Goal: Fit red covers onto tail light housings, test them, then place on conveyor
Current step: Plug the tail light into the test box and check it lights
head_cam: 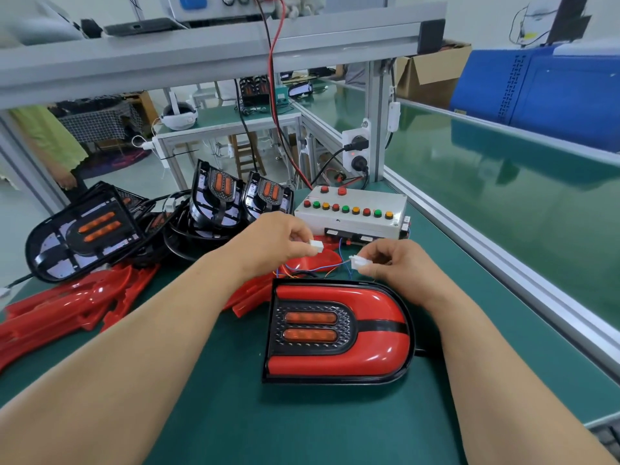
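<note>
At the centre of the frame, the left hand [285, 243] pinches a white plug [316, 245] and the right hand [391, 261] pinches a white socket [358, 263], held apart, probably for joining. The covered tail light [339, 330] lies just below, near the test box [352, 209], likely for testing.

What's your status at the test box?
Left hand pinches one white plug, right hand pinches the mating plug; plugs apart. Covered tail light flat on bench. Nothing between plugs.
</note>
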A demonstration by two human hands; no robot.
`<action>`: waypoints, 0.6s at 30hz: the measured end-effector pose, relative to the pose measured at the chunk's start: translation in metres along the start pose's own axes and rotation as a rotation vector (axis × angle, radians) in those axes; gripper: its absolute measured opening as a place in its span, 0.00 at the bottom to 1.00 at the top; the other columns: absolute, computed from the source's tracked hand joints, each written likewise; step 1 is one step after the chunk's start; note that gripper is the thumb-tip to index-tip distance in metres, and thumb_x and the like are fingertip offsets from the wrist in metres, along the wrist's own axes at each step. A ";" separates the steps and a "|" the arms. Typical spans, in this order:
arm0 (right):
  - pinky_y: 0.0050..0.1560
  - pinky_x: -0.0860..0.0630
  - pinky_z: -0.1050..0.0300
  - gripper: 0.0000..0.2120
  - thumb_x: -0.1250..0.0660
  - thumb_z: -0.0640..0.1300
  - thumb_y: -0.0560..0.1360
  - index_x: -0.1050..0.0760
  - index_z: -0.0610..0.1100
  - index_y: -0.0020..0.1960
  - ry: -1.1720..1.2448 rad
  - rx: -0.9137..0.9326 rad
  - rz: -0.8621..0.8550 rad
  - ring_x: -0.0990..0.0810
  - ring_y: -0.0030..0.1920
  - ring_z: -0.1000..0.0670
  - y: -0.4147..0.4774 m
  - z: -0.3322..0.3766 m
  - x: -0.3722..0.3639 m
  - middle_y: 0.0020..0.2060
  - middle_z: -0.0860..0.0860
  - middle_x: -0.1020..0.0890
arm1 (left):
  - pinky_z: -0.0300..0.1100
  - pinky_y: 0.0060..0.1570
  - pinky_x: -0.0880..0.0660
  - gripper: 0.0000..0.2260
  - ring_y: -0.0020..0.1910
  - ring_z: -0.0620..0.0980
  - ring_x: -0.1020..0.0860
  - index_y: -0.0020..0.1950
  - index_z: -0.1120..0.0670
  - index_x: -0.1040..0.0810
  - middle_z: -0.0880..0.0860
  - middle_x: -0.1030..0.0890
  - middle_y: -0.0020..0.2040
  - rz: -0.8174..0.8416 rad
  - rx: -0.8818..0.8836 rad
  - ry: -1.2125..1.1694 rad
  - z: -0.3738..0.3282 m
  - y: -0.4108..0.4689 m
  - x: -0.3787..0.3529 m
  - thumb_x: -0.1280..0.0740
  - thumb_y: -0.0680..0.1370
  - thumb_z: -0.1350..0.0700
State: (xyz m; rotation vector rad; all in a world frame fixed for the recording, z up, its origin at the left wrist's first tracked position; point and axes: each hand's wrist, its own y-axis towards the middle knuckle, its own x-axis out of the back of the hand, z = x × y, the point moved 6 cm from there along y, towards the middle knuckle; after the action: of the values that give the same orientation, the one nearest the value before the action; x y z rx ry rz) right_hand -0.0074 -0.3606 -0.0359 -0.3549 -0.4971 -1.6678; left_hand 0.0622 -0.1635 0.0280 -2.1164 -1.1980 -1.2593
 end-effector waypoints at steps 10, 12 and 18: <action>0.41 0.26 0.75 0.17 0.23 0.40 0.69 0.17 0.63 0.43 -0.151 -0.034 0.095 0.19 0.41 0.68 -0.008 -0.004 -0.002 0.38 0.66 0.16 | 0.38 0.50 0.27 0.13 0.45 0.45 0.23 0.60 0.50 0.18 0.49 0.20 0.49 -0.138 0.073 -0.036 0.017 -0.023 -0.001 0.29 0.77 0.49; 0.51 0.22 0.64 0.15 0.24 0.41 0.69 0.17 0.61 0.47 -0.219 -0.040 0.083 0.17 0.46 0.61 -0.010 -0.001 -0.001 0.43 0.61 0.15 | 0.28 0.46 0.32 0.16 0.45 0.38 0.24 0.65 0.49 0.21 0.45 0.21 0.50 -0.226 0.122 -0.103 0.020 -0.037 0.004 0.31 0.78 0.47; 0.65 0.30 0.52 0.24 0.28 0.47 0.74 0.26 0.48 0.70 -0.542 -0.199 -0.096 0.25 0.65 0.44 -0.023 0.000 0.044 0.66 0.46 0.24 | 0.30 0.44 0.32 0.07 0.48 0.36 0.23 0.51 0.42 0.19 0.37 0.19 0.45 -0.439 0.304 -0.260 0.043 -0.106 0.000 0.35 0.78 0.44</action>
State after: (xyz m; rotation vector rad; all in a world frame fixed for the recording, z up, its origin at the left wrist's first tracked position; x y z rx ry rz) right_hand -0.0368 -0.3956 -0.0169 -0.9559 -0.7566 -1.7133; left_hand -0.0037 -0.0753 -0.0030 -1.8906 -1.9126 -0.8980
